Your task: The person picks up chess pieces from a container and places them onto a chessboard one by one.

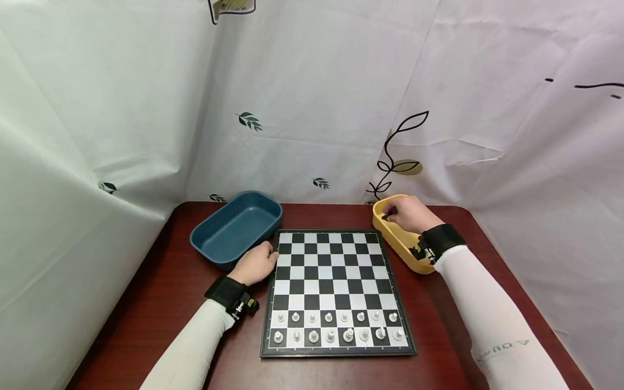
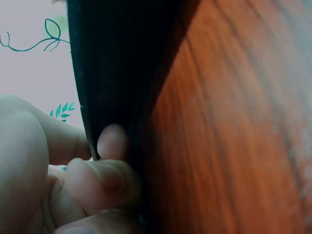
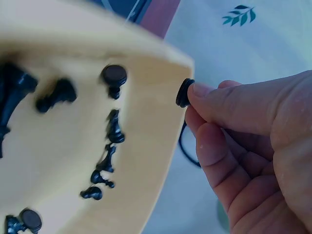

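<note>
Lower centre of the head view: white pieces [image 1: 336, 326] in two rows on the chessboard [image 1: 331, 271]. Left hand [image 1: 254, 264] at the board's left edge, fingers curled against it. Further, right of centre: right hand [image 1: 408, 213] over the yellow tray [image 1: 397, 238], grip pinching a black chess piece [image 3: 185, 92] by its round base. Probably light, hard, smooth; best pinched at the base.

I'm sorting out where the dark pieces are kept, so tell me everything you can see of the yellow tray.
The yellow tray is a smooth, oblong, plastic-looking bin with rounded corners. It sits flat on the red-brown table, just off the far right corner of the chessboard. Black chess pieces lie loose on its floor. The right hand is over its far end, pinching a black piece.
</note>
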A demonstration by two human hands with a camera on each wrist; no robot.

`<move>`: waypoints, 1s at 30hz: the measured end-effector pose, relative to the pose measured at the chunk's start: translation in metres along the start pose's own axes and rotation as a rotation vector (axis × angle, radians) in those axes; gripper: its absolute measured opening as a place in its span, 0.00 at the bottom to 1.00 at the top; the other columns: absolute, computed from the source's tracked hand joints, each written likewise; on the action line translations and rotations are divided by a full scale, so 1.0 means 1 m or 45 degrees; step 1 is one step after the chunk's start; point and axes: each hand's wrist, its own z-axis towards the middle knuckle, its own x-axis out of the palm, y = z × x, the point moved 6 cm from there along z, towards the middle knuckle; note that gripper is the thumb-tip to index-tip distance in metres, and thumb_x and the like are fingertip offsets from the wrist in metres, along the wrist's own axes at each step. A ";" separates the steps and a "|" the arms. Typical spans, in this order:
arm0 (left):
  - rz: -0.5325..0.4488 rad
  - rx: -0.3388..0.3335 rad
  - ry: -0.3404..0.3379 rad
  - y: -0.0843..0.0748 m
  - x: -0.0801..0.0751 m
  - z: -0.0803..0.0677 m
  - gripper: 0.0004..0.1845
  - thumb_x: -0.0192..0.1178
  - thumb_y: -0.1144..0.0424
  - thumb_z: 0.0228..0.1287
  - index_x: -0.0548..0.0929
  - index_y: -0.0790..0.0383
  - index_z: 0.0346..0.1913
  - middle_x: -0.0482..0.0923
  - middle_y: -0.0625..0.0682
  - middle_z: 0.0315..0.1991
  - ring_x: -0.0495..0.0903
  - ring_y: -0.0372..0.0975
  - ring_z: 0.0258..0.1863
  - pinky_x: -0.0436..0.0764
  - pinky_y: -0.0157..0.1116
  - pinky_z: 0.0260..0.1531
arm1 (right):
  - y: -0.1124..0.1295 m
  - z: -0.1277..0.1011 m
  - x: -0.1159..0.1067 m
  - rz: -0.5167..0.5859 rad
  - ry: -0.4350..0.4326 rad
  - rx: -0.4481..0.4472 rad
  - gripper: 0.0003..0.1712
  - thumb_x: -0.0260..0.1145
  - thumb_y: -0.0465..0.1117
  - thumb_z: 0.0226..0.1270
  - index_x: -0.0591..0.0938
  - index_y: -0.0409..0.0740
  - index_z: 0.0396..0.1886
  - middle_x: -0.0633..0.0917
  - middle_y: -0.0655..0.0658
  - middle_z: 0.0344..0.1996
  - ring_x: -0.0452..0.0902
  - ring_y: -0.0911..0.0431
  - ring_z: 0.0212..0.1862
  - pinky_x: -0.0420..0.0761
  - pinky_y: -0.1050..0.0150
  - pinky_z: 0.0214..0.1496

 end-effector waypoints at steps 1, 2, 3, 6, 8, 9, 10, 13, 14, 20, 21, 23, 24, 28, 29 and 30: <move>0.001 -0.003 0.000 -0.001 -0.001 0.000 0.10 0.57 0.58 0.87 0.79 0.62 0.47 0.75 0.53 0.30 0.75 0.45 0.28 0.74 0.43 0.34 | 0.003 0.001 -0.001 -0.002 -0.005 -0.008 0.08 0.77 0.26 0.68 0.90 0.37 0.45 0.92 0.43 0.39 0.87 0.45 0.45 0.84 0.42 0.55; 0.000 -0.003 -0.001 -0.001 -0.001 0.000 0.10 0.57 0.58 0.87 0.79 0.62 0.47 0.75 0.53 0.30 0.75 0.45 0.28 0.74 0.43 0.34 | 0.006 0.002 -0.001 -0.007 -0.008 -0.013 0.09 0.77 0.27 0.69 0.90 0.38 0.46 0.92 0.43 0.40 0.88 0.45 0.46 0.84 0.43 0.55; 0.001 -0.003 -0.003 -0.002 -0.001 -0.001 0.10 0.57 0.58 0.87 0.79 0.62 0.46 0.75 0.53 0.30 0.75 0.45 0.28 0.74 0.43 0.35 | 0.010 0.004 -0.001 -0.012 -0.011 -0.024 0.09 0.77 0.27 0.69 0.90 0.38 0.47 0.92 0.43 0.40 0.88 0.44 0.46 0.85 0.43 0.55; 0.002 -0.001 -0.011 -0.003 -0.002 -0.001 0.10 0.57 0.59 0.86 0.79 0.62 0.46 0.75 0.53 0.30 0.75 0.45 0.29 0.75 0.44 0.36 | 0.020 0.007 0.000 -0.032 -0.001 -0.044 0.10 0.77 0.28 0.70 0.90 0.38 0.49 0.93 0.43 0.42 0.89 0.44 0.48 0.86 0.44 0.55; 0.000 0.000 -0.016 -0.003 -0.002 -0.001 0.10 0.57 0.59 0.86 0.79 0.61 0.45 0.75 0.53 0.30 0.76 0.45 0.29 0.75 0.44 0.36 | 0.026 0.009 0.001 -0.037 0.012 -0.049 0.10 0.76 0.29 0.71 0.91 0.38 0.49 0.92 0.43 0.42 0.90 0.45 0.47 0.87 0.46 0.54; -0.001 0.000 -0.018 -0.003 -0.002 -0.001 0.10 0.57 0.59 0.86 0.79 0.61 0.45 0.75 0.53 0.30 0.76 0.45 0.29 0.75 0.44 0.36 | 0.030 0.009 0.002 -0.028 0.018 -0.056 0.10 0.76 0.29 0.72 0.91 0.38 0.50 0.92 0.43 0.42 0.90 0.46 0.46 0.87 0.46 0.53; -0.002 0.000 -0.020 -0.002 -0.002 -0.001 0.10 0.57 0.59 0.86 0.79 0.61 0.45 0.75 0.53 0.30 0.76 0.45 0.29 0.75 0.45 0.36 | 0.033 0.011 0.003 -0.021 0.020 -0.062 0.09 0.77 0.30 0.72 0.91 0.38 0.49 0.93 0.43 0.41 0.90 0.46 0.46 0.87 0.46 0.52; 0.001 0.001 -0.022 -0.002 -0.001 0.000 0.10 0.57 0.59 0.86 0.79 0.61 0.45 0.76 0.53 0.30 0.76 0.46 0.29 0.75 0.45 0.37 | 0.043 0.015 0.007 0.004 0.026 -0.076 0.08 0.78 0.32 0.72 0.92 0.38 0.48 0.93 0.43 0.41 0.89 0.47 0.44 0.88 0.48 0.50; 0.001 0.002 -0.021 -0.002 -0.001 0.000 0.10 0.58 0.59 0.86 0.79 0.61 0.45 0.76 0.53 0.30 0.76 0.46 0.29 0.76 0.45 0.37 | 0.046 0.016 0.009 0.012 0.025 -0.092 0.07 0.79 0.33 0.73 0.92 0.38 0.48 0.93 0.44 0.41 0.89 0.48 0.44 0.88 0.48 0.49; -0.006 -0.002 -0.015 -0.002 -0.001 -0.001 0.10 0.57 0.59 0.86 0.80 0.62 0.46 0.75 0.53 0.30 0.76 0.45 0.29 0.75 0.44 0.36 | 0.063 0.022 0.018 0.004 0.029 -0.159 0.08 0.82 0.39 0.72 0.95 0.40 0.46 0.94 0.46 0.41 0.90 0.50 0.42 0.88 0.50 0.48; -0.007 -0.003 -0.014 -0.001 -0.001 -0.001 0.10 0.57 0.59 0.86 0.80 0.62 0.46 0.75 0.53 0.31 0.76 0.45 0.29 0.75 0.44 0.36 | 0.067 0.023 0.020 -0.003 0.030 -0.165 0.08 0.82 0.40 0.72 0.95 0.41 0.46 0.94 0.47 0.41 0.90 0.50 0.42 0.88 0.51 0.48; -0.011 -0.008 -0.011 -0.001 -0.001 -0.001 0.10 0.56 0.58 0.87 0.80 0.61 0.46 0.75 0.53 0.31 0.76 0.45 0.29 0.74 0.44 0.36 | 0.073 0.026 0.024 -0.026 0.029 -0.184 0.09 0.82 0.42 0.71 0.95 0.43 0.45 0.93 0.48 0.41 0.89 0.51 0.42 0.87 0.51 0.48; -0.013 -0.011 -0.009 -0.001 -0.001 -0.001 0.10 0.56 0.58 0.87 0.80 0.61 0.47 0.75 0.53 0.31 0.76 0.45 0.29 0.75 0.44 0.36 | 0.076 0.027 0.026 -0.035 0.028 -0.192 0.09 0.82 0.42 0.71 0.95 0.44 0.45 0.93 0.48 0.41 0.89 0.51 0.42 0.87 0.51 0.48; -0.014 -0.007 -0.008 0.000 -0.001 -0.001 0.10 0.56 0.58 0.87 0.80 0.61 0.47 0.76 0.53 0.32 0.76 0.45 0.30 0.75 0.44 0.37 | 0.092 0.034 0.034 -0.032 0.032 -0.219 0.08 0.83 0.43 0.72 0.95 0.45 0.43 0.93 0.50 0.39 0.88 0.53 0.40 0.86 0.52 0.47; -0.013 -0.004 -0.008 0.000 -0.001 0.000 0.10 0.55 0.58 0.87 0.80 0.61 0.47 0.76 0.53 0.32 0.76 0.45 0.30 0.75 0.44 0.37 | 0.097 0.036 0.037 -0.030 0.038 -0.228 0.08 0.83 0.43 0.72 0.94 0.45 0.42 0.93 0.51 0.39 0.88 0.54 0.39 0.86 0.53 0.47; -0.012 0.000 -0.008 0.000 -0.001 0.000 0.10 0.55 0.59 0.87 0.80 0.61 0.47 0.76 0.53 0.32 0.76 0.45 0.30 0.75 0.44 0.37 | 0.101 0.037 0.039 -0.024 0.045 -0.233 0.07 0.83 0.43 0.72 0.94 0.46 0.42 0.93 0.51 0.38 0.88 0.55 0.38 0.86 0.53 0.46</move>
